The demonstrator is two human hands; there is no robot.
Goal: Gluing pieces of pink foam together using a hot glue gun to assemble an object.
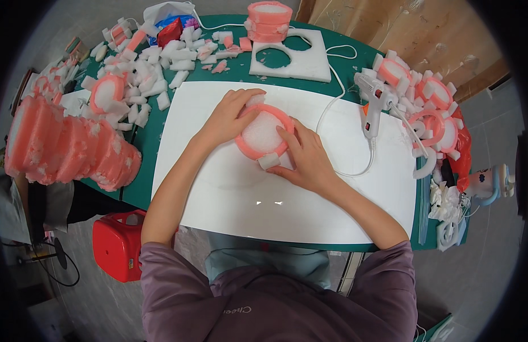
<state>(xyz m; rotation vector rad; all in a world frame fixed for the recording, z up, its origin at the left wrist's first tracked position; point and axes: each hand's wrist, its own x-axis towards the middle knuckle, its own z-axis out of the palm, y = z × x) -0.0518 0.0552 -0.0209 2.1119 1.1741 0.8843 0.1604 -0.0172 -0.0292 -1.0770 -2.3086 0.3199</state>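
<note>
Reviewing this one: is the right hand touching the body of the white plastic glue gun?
Apart: in the head view, part of the glossy white sheet shows between the right hand and the white plastic glue gun.

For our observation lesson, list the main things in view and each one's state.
Pink-rimmed foam disc, gripped
Left hand, fingers on the disc
Right hand, fingers on the disc
Glue gun, unheld, cord attached
White foam sheet, two round holes cut out
Far pink foam pieces, stacked
Foam scraps, loose
</note>
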